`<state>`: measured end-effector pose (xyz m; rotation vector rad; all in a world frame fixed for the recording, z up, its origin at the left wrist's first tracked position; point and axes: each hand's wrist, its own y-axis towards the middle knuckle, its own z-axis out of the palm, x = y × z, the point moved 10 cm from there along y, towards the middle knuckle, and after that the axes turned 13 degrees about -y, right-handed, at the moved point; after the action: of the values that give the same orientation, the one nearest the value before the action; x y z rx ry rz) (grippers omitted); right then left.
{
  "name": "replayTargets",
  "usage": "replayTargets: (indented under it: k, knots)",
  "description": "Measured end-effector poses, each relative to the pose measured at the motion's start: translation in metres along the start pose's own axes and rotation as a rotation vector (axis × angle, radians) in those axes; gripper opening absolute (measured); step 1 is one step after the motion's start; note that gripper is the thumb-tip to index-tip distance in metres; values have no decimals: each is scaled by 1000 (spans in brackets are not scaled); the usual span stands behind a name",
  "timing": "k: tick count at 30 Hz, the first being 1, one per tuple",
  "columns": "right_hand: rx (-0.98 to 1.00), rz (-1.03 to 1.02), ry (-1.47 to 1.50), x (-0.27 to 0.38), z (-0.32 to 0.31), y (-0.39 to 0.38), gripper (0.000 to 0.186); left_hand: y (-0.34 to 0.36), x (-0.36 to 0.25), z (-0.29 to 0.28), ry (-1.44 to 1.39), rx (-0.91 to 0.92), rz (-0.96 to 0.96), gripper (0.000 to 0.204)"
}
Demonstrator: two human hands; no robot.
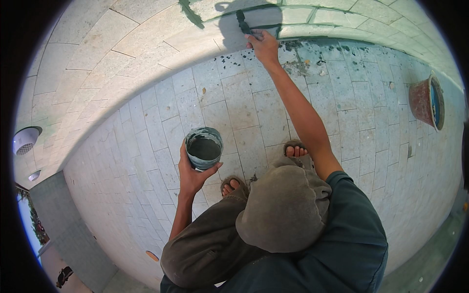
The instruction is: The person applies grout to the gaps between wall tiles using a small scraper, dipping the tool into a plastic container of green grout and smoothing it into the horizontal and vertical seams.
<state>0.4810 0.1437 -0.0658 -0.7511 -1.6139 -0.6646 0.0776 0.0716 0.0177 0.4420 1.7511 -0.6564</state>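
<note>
My left hand point(193, 173) grips a round cup point(204, 163) smeared and partly filled with dark grey-green paste, held low at centre-left. My right hand point(264, 49) reaches up to the pale tiled wall point(146, 19), its fingers closed on the handle of a small tool point(242, 20), perhaps a spatula, coated in dark paste. The tool's head is at the wall within a round shadow; I cannot tell whether it touches. Dark green paste lines some joints point(311, 14) beside it, and dark spatters lie on the floor below.
A reddish bucket point(419, 101) stands at the right on the tiled floor point(361, 112), near the wall's foot. Pale round fixtures point(25, 140) are set into the wall at the left. My sandalled feet are below me. A darker floor strip point(68, 219) runs at the lower left.
</note>
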Motion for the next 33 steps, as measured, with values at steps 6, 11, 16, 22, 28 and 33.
replayTargets:
  k: [6, 11, 16, 22, 28, 33]
  knots:
    - [1, -16, -113, -8, -7, -20, 29, -1, -4, 0, 10, -4, -7, 103]
    - [-163, -297, -80, 31, -15, -39, 30, -1, -6, 0, 24, -4, 5, 103]
    - [-289, -500, -543, 58, -7, -32, 26, -1, -5, 1, 5, 5, 6, 103]
    - [-376, -552, -697, 48, -3, -25, 25, 0, -5, 2, 17, 8, 2, 103]
    - [-135, -272, -790, 5, -1, -29, 27, 0, -6, 3, 24, 8, -10, 103]
    - [-142, -323, -565, 21, -9, -55, 24, 0, -6, 0, 23, 2, -2, 103]
